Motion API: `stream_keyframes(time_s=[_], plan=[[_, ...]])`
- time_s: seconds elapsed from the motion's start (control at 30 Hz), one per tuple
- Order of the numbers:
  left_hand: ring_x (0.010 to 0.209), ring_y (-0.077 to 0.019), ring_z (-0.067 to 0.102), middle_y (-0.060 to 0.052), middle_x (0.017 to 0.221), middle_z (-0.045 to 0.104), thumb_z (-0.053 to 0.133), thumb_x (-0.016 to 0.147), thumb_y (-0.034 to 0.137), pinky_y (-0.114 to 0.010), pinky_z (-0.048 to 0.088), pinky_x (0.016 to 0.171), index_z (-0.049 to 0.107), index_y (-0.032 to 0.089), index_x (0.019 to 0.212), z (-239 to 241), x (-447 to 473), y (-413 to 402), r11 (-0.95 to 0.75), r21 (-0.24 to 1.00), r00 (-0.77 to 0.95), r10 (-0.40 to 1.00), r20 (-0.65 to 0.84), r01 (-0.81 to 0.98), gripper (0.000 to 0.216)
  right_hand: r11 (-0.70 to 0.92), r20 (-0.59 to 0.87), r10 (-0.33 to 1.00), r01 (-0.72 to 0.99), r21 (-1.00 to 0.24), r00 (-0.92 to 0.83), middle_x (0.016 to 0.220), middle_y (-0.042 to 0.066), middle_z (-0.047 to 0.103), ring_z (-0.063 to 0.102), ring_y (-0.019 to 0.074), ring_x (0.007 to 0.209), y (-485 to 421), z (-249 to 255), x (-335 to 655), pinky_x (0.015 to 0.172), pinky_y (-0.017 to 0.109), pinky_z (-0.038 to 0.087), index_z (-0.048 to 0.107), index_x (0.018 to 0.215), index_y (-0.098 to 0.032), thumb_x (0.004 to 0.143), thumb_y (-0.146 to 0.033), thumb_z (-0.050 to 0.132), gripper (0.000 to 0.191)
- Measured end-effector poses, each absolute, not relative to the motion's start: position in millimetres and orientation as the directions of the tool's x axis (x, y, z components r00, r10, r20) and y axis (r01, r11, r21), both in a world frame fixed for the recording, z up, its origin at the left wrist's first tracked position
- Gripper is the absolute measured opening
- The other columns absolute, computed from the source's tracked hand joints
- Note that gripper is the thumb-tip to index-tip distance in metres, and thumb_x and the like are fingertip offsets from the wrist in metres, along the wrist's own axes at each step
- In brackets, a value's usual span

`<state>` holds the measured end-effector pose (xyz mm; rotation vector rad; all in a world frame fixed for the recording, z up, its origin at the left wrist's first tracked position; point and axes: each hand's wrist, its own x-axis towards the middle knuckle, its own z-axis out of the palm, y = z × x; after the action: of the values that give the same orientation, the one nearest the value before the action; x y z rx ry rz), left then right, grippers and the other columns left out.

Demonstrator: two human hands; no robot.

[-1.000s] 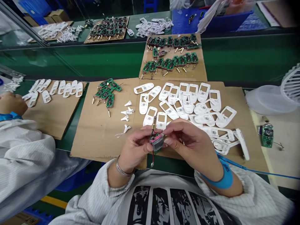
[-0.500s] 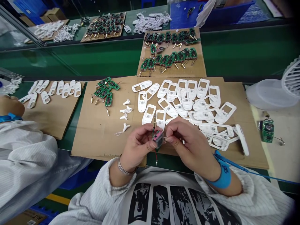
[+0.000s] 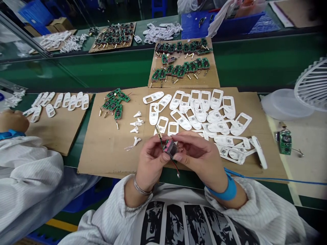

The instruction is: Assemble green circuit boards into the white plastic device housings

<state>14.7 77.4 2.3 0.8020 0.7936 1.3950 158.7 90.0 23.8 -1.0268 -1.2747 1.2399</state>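
Note:
Between my two hands, above the front edge of the cardboard, is a small circuit board point(image 3: 170, 148) with a pink-edged dark block, a brass-tipped probe pointing up and a red wire hanging below. My left hand point(image 3: 153, 157) pinches its left side. The fingers of my right hand point(image 3: 195, 149) close on its right side; part of the board is hidden behind them. Just beyond lie many white plastic casings point(image 3: 181, 119) with rectangular windows. Left of my hands sit several small white plastic nozzle-like pieces point(image 3: 137, 130) and a pile of green circuit boards point(image 3: 114, 102).
A cardboard sheet point(image 3: 104, 146) covers the bench. Farther back, another cardboard point(image 3: 184, 81) carries rows of circuit boards. On the right are a white fan point(image 3: 313, 85), a translucent bowl point(image 3: 283, 105) and a single board point(image 3: 285, 142). A co-worker's hand point(image 3: 12, 121) is at left.
My right hand has moved in from pinching beside the board to holding its side. The board has tilted, its brass probe now leaning left and the red wire swinging right. The view has shifted slightly.

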Motion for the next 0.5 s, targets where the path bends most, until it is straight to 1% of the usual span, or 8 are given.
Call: stream_keyframes(time_s=[0.1, 0.17, 0.2, 0.27, 0.33, 0.4, 0.47, 0.5], plan=[[0.092, -0.0149, 0.063, -0.002, 0.099, 0.068, 0.082, 0.069, 0.034, -0.028, 0.053, 0.085, 0.071, 0.027, 0.097, 2, 15, 77, 0.034, 0.865, 0.007, 0.999, -0.035, -0.501, 0.031, 0.087, 0.090, 0.995, -0.064, -0.994, -0.040, 0.090, 0.003, 0.071, 0.064, 0.0149, 0.072, 90, 24, 158, 0.062, 0.029, 0.055, 0.077, 0.087, -0.027, 0.071, -0.026, 0.080, 0.017], [0.093, -0.0145, 0.062, -0.002, 0.099, 0.067, 0.083, 0.068, 0.034, -0.027, 0.051, 0.086, 0.071, 0.027, 0.096, 1, 17, 76, 0.020, 0.871, -0.013, 0.999, -0.030, -0.491, 0.032, 0.117, 0.117, 0.993, -0.007, -0.993, 0.012, 0.085, 0.003, 0.072, 0.066, 0.0160, 0.075, 89, 24, 158, 0.064, 0.029, 0.056, 0.076, 0.079, -0.025, 0.074, -0.023, 0.077, 0.006], [0.093, -0.0140, 0.061, -0.001, 0.099, 0.066, 0.083, 0.068, 0.033, -0.026, 0.051, 0.086, 0.071, 0.027, 0.096, 1, 19, 75, 0.012, 0.872, -0.017, 1.000, -0.023, -0.489, 0.032, 0.147, 0.148, 0.988, 0.037, -0.989, 0.046, 0.084, 0.003, 0.071, 0.066, 0.0164, 0.077, 88, 24, 157, 0.065, 0.030, 0.056, 0.075, 0.077, -0.025, 0.075, -0.022, 0.076, 0.004], [0.092, -0.0129, 0.060, -0.001, 0.099, 0.065, 0.082, 0.070, 0.031, -0.024, 0.050, 0.085, 0.070, 0.026, 0.097, 1, 23, 74, 0.017, 0.869, -0.020, 0.999, -0.031, -0.494, 0.030, 0.218, 0.237, 0.965, 0.158, -0.963, 0.112, 0.081, 0.003, 0.069, 0.065, 0.0167, 0.077, 85, 25, 156, 0.066, 0.031, 0.054, 0.071, 0.075, -0.023, 0.078, -0.020, 0.073, 0.005], [0.090, -0.0128, 0.059, -0.002, 0.098, 0.064, 0.081, 0.071, 0.030, -0.024, 0.050, 0.083, 0.068, 0.025, 0.098, 2, 27, 71, 0.053, 0.863, -0.025, 0.997, -0.075, -0.503, 0.030, 0.288, 0.338, 0.931, 0.295, -0.911, 0.137, 0.080, 0.004, 0.067, 0.063, 0.0178, 0.077, 83, 26, 155, 0.067, 0.033, 0.053, 0.066, 0.075, -0.023, 0.081, -0.019, 0.069, 0.008], [0.085, -0.0127, 0.059, -0.002, 0.097, 0.064, 0.080, 0.072, 0.034, -0.025, 0.050, 0.079, 0.066, 0.024, 0.097, 4, 30, 69, 0.087, 0.850, -0.038, 0.991, -0.125, -0.519, 0.031, 0.374, 0.445, 0.890, 0.399, -0.837, 0.100, 0.079, 0.004, 0.066, 0.063, 0.0188, 0.076, 80, 27, 154, 0.070, 0.035, 0.052, 0.062, 0.075, -0.023, 0.083, -0.018, 0.064, 0.010], [0.083, -0.0126, 0.058, -0.002, 0.097, 0.063, 0.080, 0.070, 0.039, -0.025, 0.049, 0.078, 0.065, 0.024, 0.097, 6, 31, 68, 0.112, 0.837, -0.050, 0.985, -0.164, -0.536, 0.034, 0.457, 0.527, 0.849, 0.441, -0.772, 0.043, 0.079, 0.004, 0.066, 0.063, 0.0189, 0.076, 79, 27, 156, 0.072, 0.036, 0.052, 0.061, 0.077, -0.024, 0.084, -0.015, 0.061, 0.012], [0.083, -0.0125, 0.057, -0.002, 0.097, 0.063, 0.081, 0.069, 0.041, -0.025, 0.049, 0.078, 0.064, 0.024, 0.097, 7, 32, 68, 0.119, 0.830, -0.057, 0.982, -0.178, -0.545, 0.036, 0.480, 0.544, 0.839, 0.441, -0.758, 0.023, 0.080, 0.004, 0.066, 0.063, 0.0189, 0.077, 79, 26, 158, 0.073, 0.036, 0.052, 0.061, 0.078, -0.024, 0.085, -0.014, 0.060, 0.012]])
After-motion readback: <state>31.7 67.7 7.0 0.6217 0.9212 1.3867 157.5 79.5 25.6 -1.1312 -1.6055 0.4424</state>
